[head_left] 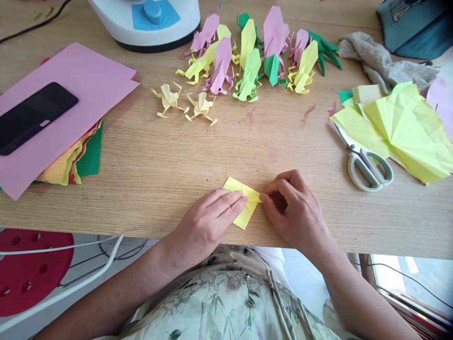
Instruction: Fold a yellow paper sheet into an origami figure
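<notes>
A small folded piece of yellow paper (245, 220) lies near the front edge of the wooden table (152, 156). My left hand (212, 217) rests on it with the fingers stretched out and together, pressing it flat and covering its left and middle part. At the paper's right corner, the thumb and forefinger of my right hand (295, 208) are pinched on a narrow tip. Creases run across the visible yellow surface. To the right of my right hand lie scissors (368, 167) with pale grey handles, their blades toward the upper left.
Several folded paper frogs (222, 66) stand at the back, with two small cream ones (201, 106) nearer. A black phone (35, 115) lies on pink paper sheets (95, 66) at left. Creased yellow paper (406, 127) and a grey cloth (375, 56) are at right; a white appliance (120, 19) stands behind.
</notes>
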The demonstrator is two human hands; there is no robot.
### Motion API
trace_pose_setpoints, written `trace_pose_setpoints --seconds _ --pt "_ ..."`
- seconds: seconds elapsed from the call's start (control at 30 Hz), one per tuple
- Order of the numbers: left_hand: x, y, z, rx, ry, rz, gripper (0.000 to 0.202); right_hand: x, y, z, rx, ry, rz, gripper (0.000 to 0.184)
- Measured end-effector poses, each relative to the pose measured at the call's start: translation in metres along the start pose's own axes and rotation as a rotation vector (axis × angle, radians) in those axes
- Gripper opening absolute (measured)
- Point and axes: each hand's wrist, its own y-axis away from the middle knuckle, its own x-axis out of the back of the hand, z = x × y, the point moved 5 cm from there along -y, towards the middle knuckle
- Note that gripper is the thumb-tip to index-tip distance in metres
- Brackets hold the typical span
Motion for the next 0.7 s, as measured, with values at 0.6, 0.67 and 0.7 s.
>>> trace_pose_setpoints --seconds 0.6,0.67,0.7 --pt "0.0037 0.0000 -0.0010 -0.179 -0.150 -0.109 0.039 0.0010 -0.0011 -0.0009 -0.038 -0.011 -0.015 0.008" --pt "0.0036 -0.0009 0.0005 -0.184 -0.166 -0.111 0.039 0.0012 -0.0010 -0.0009 -0.039 -0.013 -0.015 0.008" --pt "0.0036 -0.0015 0.0013 -0.189 -0.175 -0.113 0.039 0.0013 -0.0009 -0.0008 -0.042 -0.013 -0.016 0.008"
